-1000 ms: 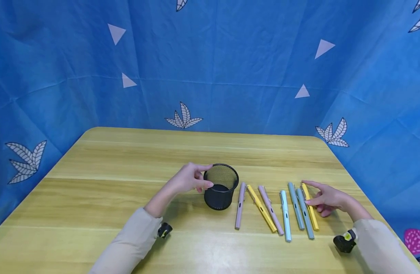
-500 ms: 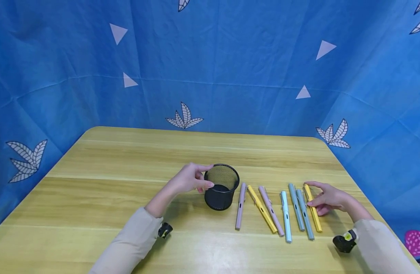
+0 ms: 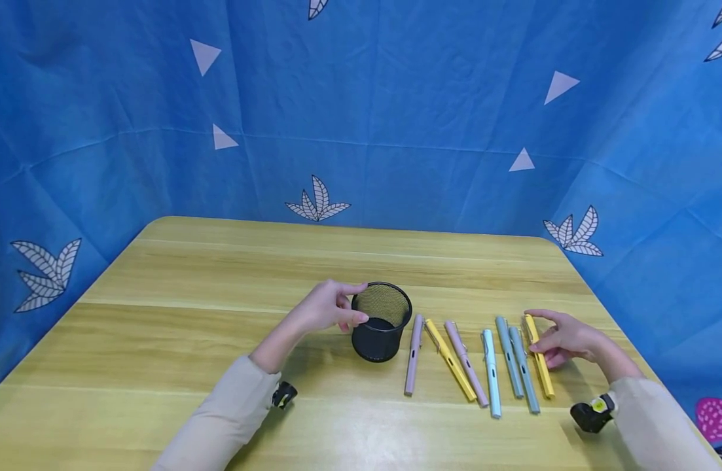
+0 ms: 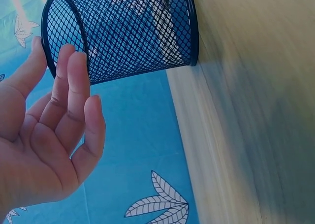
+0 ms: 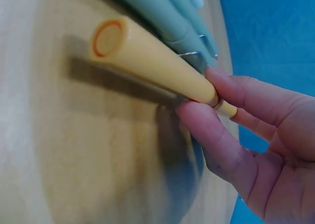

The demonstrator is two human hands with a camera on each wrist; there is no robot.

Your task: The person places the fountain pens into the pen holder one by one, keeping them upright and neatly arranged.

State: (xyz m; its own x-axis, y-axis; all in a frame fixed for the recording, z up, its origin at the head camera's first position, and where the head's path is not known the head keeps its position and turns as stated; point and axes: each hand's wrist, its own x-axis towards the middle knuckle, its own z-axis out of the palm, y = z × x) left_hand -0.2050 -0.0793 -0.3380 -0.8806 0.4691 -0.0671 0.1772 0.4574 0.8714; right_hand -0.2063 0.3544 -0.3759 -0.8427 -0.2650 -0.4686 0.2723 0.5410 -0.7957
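A black mesh pen holder (image 3: 377, 345) stands upright near the middle of the table. My left hand (image 3: 324, 307) grips its left side, thumb and index finger at the rim. In the left wrist view the other fingers curve beside the mesh wall. Over on the right, my right hand (image 3: 573, 337) pinches a yellow pen (image 3: 544, 379) between thumb and fingers. The right wrist view shows this pen's round end (image 5: 108, 38) facing the camera, with a shadow beneath. Just left of it lie two grey-blue pens (image 3: 524, 373), close together.
Between those and the holder lie a light blue pen (image 3: 492, 379), a lilac pen (image 3: 467, 365), another yellow pen (image 3: 450, 358) and a second lilac pen (image 3: 414, 356). The wooden table (image 3: 219, 261) ends at a blue patterned curtain (image 3: 366, 98).
The right thumb and fingers have closed on the yellow pen, which has shifted slightly right, away from the grey-blue pens. The left hand and pen holder stay put.
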